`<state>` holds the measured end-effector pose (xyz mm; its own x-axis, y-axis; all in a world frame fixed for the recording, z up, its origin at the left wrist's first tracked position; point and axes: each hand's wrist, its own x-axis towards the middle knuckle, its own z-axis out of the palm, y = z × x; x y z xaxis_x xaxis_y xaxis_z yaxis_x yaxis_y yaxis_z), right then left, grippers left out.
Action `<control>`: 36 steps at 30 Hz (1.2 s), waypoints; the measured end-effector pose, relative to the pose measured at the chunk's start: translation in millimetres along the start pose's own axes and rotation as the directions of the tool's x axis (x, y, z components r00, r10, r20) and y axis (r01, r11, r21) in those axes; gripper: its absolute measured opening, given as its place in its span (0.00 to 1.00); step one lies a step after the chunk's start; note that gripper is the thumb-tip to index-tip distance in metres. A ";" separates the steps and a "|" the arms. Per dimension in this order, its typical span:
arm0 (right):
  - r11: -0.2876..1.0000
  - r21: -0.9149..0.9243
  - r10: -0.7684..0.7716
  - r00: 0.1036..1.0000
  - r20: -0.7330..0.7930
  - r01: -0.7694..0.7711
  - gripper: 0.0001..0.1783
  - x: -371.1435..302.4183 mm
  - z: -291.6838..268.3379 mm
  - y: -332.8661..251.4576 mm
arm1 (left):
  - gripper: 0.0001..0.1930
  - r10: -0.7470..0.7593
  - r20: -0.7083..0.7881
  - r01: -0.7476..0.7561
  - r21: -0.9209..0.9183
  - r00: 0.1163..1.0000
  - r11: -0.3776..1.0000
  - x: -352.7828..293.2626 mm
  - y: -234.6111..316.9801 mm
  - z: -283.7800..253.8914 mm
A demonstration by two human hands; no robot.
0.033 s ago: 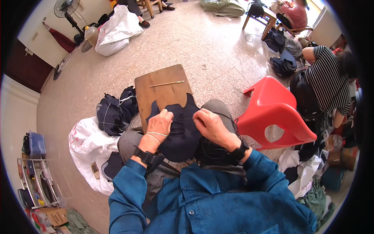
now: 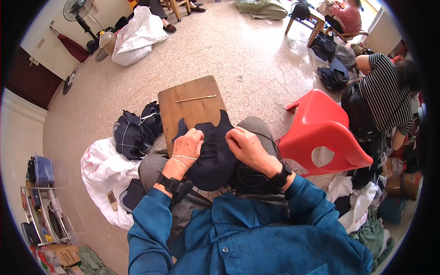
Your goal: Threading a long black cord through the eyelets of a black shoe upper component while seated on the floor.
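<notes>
A dark navy shoe upper point(image 2: 213, 172) of mesh fabric lies across my lap and the near end of a wooden stool point(image 2: 192, 89). Dark lace point(image 2: 210, 153) runs in rows across its middle. My left hand point(image 2: 188, 145) is closed at the upper's left side, fingertips pinched on its edge. On the other side, my right hand point(image 2: 247, 144) is closed on a strand of lace drawn between the two hands. A thin needle-like tool with a pale handle point(image 2: 196, 98) rests on the stool. A bunch of dark laces point(image 2: 252, 178) hangs over my right thigh.
Right of me stands a red plastic chair point(image 2: 316, 128); beyond it a person in a striped top point(image 2: 385, 91) bends over. Tied dark bundles point(image 2: 133, 135) and a white sack point(image 2: 103, 169) with a phone point(image 2: 112, 200) lie at my left. A fan point(image 2: 79, 11) stands far left.
My right hand has shifted very slightly to the left. Otherwise nothing has visibly moved.
</notes>
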<state>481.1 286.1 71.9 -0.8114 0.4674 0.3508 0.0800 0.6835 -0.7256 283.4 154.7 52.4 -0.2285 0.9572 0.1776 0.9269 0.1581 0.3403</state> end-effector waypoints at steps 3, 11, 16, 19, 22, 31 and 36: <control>0.999 0.051 -0.013 0.999 -0.039 0.015 0.02 12.6 7.8 -1.1 | 0.08 -0.123 -0.108 0.081 -0.328 0.987 0.941 4.0 10.2 -7.9; 0.949 0.282 0.166 0.984 -0.058 -0.143 0.04 28.7 42.3 12.5 | 0.06 -0.209 -0.119 0.110 -0.553 0.971 0.826 -16.1 3.8 -0.2; 0.984 -0.171 -0.027 0.991 0.132 0.049 0.05 28.9 61.0 9.4 | 0.08 -0.463 -0.120 0.255 -0.702 0.878 0.665 -33.7 0.5 4.7; 0.945 -0.320 -0.009 0.981 0.192 0.071 0.09 33.0 71.1 5.8 | 0.09 -0.521 -0.038 0.339 -0.718 0.853 0.607 -36.0 0.9 5.7; 0.952 -0.293 -0.029 0.976 0.216 0.093 0.04 32.4 70.1 11.0 | 0.09 -0.640 0.033 0.316 -0.888 0.768 0.334 -32.3 3.0 14.9; 0.996 0.077 -0.061 0.994 0.093 0.054 0.03 11.8 51.7 17.0 | 0.07 -0.659 0.210 0.389 -0.911 0.723 0.136 -10.2 8.2 20.4; 0.994 0.022 -0.112 0.991 0.075 0.110 0.05 13.4 61.9 22.8 | 0.14 -0.502 0.330 0.387 -0.922 0.799 0.011 -7.6 16.9 10.5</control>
<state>436.3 273.2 23.5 -0.8566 0.3447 0.3839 -0.0226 0.7183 -0.6953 303.9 152.6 47.0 -0.5496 0.7659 -0.3337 -0.3530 0.1492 0.9237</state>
